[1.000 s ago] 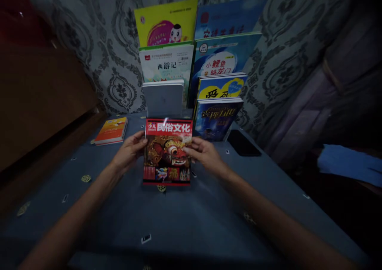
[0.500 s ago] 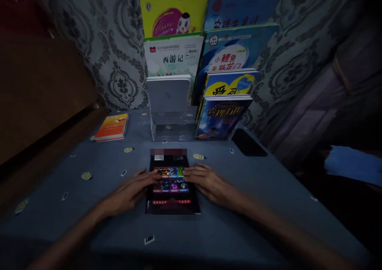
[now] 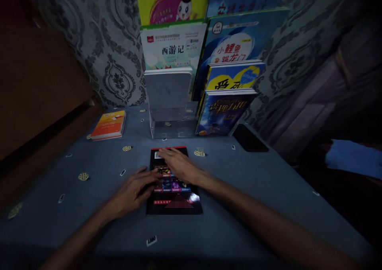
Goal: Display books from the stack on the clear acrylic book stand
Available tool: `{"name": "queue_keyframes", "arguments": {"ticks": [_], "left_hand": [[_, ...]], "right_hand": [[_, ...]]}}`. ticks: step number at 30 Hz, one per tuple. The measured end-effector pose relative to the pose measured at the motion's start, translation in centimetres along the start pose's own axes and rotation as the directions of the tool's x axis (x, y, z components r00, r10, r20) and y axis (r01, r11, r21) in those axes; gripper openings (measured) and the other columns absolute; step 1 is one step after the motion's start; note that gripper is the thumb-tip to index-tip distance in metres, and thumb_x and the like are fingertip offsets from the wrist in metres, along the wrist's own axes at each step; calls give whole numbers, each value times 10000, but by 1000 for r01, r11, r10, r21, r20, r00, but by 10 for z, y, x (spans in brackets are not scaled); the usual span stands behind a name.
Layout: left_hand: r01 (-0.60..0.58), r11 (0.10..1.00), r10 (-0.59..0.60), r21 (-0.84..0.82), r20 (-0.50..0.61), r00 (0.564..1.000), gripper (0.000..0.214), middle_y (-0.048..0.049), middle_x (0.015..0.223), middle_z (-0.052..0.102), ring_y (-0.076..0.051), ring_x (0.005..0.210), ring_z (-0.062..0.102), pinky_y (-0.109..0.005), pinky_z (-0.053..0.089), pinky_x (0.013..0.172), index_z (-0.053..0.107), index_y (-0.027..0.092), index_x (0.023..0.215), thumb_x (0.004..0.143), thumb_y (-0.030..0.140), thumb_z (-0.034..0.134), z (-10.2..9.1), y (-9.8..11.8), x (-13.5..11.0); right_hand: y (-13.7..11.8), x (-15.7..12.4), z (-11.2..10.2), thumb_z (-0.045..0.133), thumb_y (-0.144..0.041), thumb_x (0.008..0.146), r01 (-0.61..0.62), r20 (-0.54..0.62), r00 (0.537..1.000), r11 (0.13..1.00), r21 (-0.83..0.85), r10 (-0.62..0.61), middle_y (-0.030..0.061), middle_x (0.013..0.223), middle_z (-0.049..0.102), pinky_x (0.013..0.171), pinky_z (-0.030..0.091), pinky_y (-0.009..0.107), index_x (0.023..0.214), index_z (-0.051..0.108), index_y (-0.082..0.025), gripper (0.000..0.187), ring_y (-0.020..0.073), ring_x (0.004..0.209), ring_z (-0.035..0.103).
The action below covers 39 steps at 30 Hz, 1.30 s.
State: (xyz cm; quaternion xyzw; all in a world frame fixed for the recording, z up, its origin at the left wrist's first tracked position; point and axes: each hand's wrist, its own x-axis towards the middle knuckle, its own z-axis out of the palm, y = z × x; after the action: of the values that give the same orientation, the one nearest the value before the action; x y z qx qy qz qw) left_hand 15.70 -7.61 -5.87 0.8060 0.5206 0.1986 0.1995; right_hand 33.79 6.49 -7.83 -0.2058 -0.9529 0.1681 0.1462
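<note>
A black book [image 3: 176,200] with rows of small coloured pictures and a red strip lies flat on the table before me. My left hand [image 3: 139,190] rests along its left edge, fingers stretched out onto the pictures. Across the upper part of the cover lies my right hand [image 3: 179,164], its fingers extended to the white barcode patch near the top left. Neither hand grips anything. The right hand covers part of the upper picture row.
Behind the book stands a clear rack [image 3: 176,133] with several upright books, among them a dark blue book [image 3: 223,113]. An orange book [image 3: 109,125] lies at the left. A flat black object [image 3: 250,138] lies right of the rack, on the patterned tablecloth [image 3: 98,210].
My right hand has moved left and up from the book's right side onto its upper cover. The left hand stays about where it was. The view has shifted slightly.
</note>
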Motion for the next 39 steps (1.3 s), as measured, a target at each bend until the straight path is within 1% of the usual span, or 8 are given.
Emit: {"name": "queue_keyframes", "arguments": {"ticks": [6,10,14,19,23,29,34,39], "left_hand": [[-25,989,29,146,-27,999,331,-47,1301,657,-203,1231,588,-520,327,1150,573,249,1284,992,256,416,0,-3,6],[-36,943,37,332,2,999,401,-105,1423,554,-240,1305,522,-546,288,1158,511,195,1376,990,257,420,4,3,42],[-122,936,94,329,99,991,433,-124,1485,483,-262,1406,403,-528,305,1153,494,156,1394,973,224,420,21,18,66],[-290,935,251,204,197,948,448,-57,1489,488,-196,1420,384,-442,309,1177,449,224,1437,994,213,387,38,52,22],[-290,933,247,215,207,947,536,-35,1537,422,-175,1451,322,-428,296,1194,332,243,1499,976,167,420,40,61,-15],[-179,930,198,320,-26,980,470,-110,1494,473,-225,1395,424,-464,371,1155,406,215,1453,988,263,458,43,34,-26],[-156,922,210,355,-120,970,450,-112,1451,524,-230,1353,482,-462,407,1136,422,216,1434,993,298,454,51,23,-28],[-140,923,198,360,-132,971,424,-109,1428,548,-231,1329,509,-472,413,1127,446,206,1405,1000,330,441,54,24,-29]], "right_hand": [[38,-46,-16,402,-162,964,-160,-126,979,987,23,161,107,1415,563,1164,304,532,1343,552,-198,410,226,1350,483],[42,-53,-15,409,-194,963,-151,-112,981,985,80,159,105,1427,552,1160,300,542,1362,524,-193,415,223,1367,460],[38,-53,-15,401,-232,975,-148,-96,983,985,91,156,117,1458,517,1177,261,537,1391,492,-166,431,228,1405,405],[39,-56,-15,390,-213,981,-144,-76,986,987,70,149,110,1485,485,1177,254,546,1423,456,-187,448,228,1426,368],[41,-56,-13,394,-224,994,-117,-80,990,992,43,120,112,1498,467,1171,257,556,1430,449,-193,441,234,1429,364],[24,-58,-12,427,-166,976,-137,-141,982,986,-95,123,138,1391,581,1156,307,530,1300,594,-163,364,253,1356,473],[-18,-102,-7,453,-107,948,24,-163,986,996,-89,-39,133,1305,648,1121,363,532,1243,633,-172,351,253,1274,561],[-54,-153,-9,585,-265,945,92,-117,989,996,4,-91,136,1356,609,1143,331,549,1321,576,-181,386,250,1312,525]]}}
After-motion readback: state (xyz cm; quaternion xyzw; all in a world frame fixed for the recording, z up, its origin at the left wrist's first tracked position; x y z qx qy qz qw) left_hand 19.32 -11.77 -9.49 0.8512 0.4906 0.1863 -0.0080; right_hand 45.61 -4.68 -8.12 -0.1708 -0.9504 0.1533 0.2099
